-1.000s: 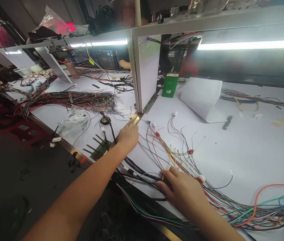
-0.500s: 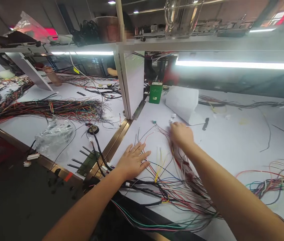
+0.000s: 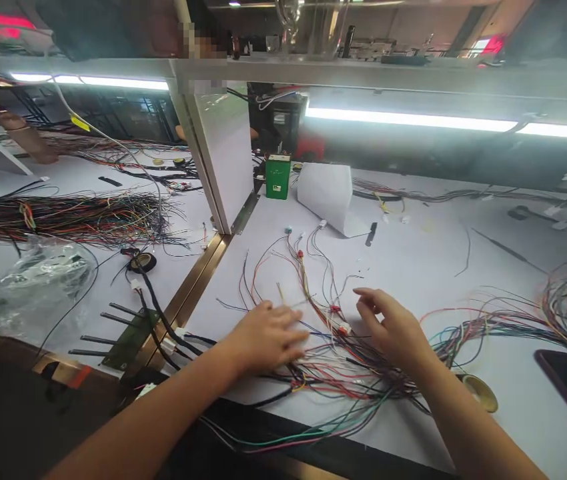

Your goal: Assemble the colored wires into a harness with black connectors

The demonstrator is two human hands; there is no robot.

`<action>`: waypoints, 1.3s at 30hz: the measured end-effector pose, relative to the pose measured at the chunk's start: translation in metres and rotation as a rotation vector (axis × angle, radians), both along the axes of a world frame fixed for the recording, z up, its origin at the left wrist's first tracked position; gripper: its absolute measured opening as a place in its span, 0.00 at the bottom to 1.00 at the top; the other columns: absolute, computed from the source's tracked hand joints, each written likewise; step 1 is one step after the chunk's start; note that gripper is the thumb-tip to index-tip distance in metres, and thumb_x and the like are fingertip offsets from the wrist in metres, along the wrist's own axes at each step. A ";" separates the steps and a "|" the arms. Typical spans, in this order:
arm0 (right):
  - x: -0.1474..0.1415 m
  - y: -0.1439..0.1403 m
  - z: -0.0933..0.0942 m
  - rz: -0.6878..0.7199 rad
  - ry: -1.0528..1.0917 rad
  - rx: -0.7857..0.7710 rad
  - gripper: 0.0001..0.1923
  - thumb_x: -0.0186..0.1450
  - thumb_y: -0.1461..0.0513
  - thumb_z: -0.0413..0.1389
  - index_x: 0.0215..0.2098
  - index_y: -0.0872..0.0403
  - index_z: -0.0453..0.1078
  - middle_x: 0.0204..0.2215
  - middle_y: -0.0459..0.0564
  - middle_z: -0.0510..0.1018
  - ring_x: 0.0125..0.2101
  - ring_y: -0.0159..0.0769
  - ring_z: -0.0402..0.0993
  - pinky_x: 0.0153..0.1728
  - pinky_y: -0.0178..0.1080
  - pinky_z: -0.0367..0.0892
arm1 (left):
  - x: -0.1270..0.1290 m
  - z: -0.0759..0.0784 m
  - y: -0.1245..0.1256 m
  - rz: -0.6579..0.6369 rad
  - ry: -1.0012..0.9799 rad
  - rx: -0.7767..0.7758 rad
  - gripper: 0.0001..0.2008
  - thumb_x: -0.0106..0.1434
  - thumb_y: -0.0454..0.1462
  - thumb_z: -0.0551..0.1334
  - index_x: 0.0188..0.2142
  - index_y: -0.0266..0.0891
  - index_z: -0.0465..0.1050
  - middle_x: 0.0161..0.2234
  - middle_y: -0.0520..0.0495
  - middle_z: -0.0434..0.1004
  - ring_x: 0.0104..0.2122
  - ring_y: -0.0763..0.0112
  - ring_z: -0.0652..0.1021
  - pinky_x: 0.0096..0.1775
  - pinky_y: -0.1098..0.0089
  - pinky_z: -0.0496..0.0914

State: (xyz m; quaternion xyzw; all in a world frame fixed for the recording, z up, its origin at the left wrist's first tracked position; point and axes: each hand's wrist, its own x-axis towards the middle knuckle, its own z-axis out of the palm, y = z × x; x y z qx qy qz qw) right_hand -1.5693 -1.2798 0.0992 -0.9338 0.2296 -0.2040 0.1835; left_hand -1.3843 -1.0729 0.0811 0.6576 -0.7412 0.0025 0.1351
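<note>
My left hand (image 3: 266,337) lies over the wire harness, its fingers stretched out and slightly blurred, holding nothing. To its right my right hand (image 3: 393,327) hovers just beside the harness, fingers loosely bent and apart, with nothing in them. The wire harness (image 3: 323,387) of many coloured strands runs between and under both hands. A red-and-white connector (image 3: 343,329) sits on it near my right fingertips. Farther up, loose wire ends carry a small red connector (image 3: 300,254), a teal connector (image 3: 288,230) and a white connector (image 3: 322,225).
A green box (image 3: 278,177) and a curled white sheet (image 3: 324,193) stand at the back. Left of the metal divider (image 3: 198,160) lie a wire bundle (image 3: 63,217), a plastic bag (image 3: 38,277) and a peg plate (image 3: 131,340). A tape roll (image 3: 479,392) lies at right.
My right hand has drawn back toward me from the far wire ends, and its fingers have parted. The connector wires now lie spread out. The view has swung to the right.
</note>
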 end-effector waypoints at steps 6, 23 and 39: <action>-0.017 -0.004 -0.028 0.119 0.079 -0.056 0.12 0.70 0.60 0.46 0.42 0.50 0.72 0.36 0.51 0.73 0.39 0.40 0.69 0.41 0.42 0.66 | 0.015 -0.002 -0.012 0.655 -0.036 0.109 0.19 0.68 0.43 0.52 0.54 0.39 0.69 0.55 0.37 0.67 0.47 0.54 0.73 0.44 0.58 0.70; -0.011 0.002 -0.027 0.158 0.099 -0.213 0.13 0.68 0.64 0.51 0.45 0.47 0.74 0.29 0.48 0.71 0.31 0.35 0.64 0.32 0.37 0.56 | 0.013 0.020 -0.070 0.581 -0.182 0.034 0.25 0.67 0.50 0.50 0.58 0.41 0.65 0.63 0.37 0.58 0.60 0.47 0.61 0.55 0.45 0.58; -0.082 -0.051 0.040 -0.304 -0.170 -0.152 0.16 0.67 0.61 0.48 0.53 0.48 0.67 0.45 0.52 0.73 0.45 0.42 0.70 0.46 0.45 0.66 | -0.039 0.016 -0.066 0.272 -0.097 -0.014 0.28 0.68 0.52 0.47 0.62 0.43 0.58 0.67 0.44 0.50 0.65 0.59 0.52 0.63 0.51 0.44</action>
